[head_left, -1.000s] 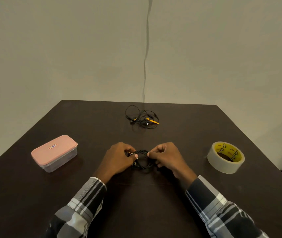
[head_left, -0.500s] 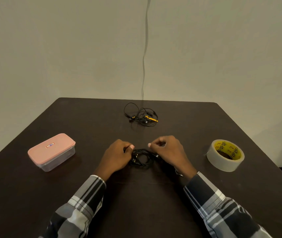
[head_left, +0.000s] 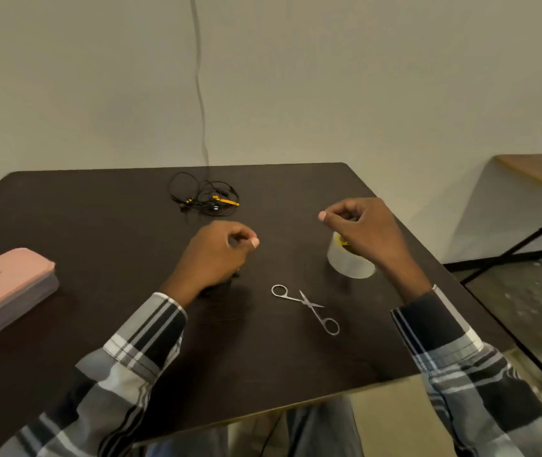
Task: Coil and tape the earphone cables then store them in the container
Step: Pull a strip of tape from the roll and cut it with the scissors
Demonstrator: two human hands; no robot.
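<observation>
While both hands pinch — left hand (head_left: 217,255), right hand (head_left: 362,229) — what, unclear | scissors (head_left: 307,305) between, mid-table (head_left: 98,242)

Dark brown tabletop (head_left: 98,225) with rounded far corners, five things on it.

Near the far edge at its middle, tangled black earphones (head_left: 204,195) with yellow accents; by the left edge, pink-lidded clear container (head_left: 6,286); toward the right edge, upright roll of tape (head_left: 348,262); nearer the front, open scissors (head_left: 307,306); black cable (head_left: 230,280) mostly hidden mid-table.
</observation>
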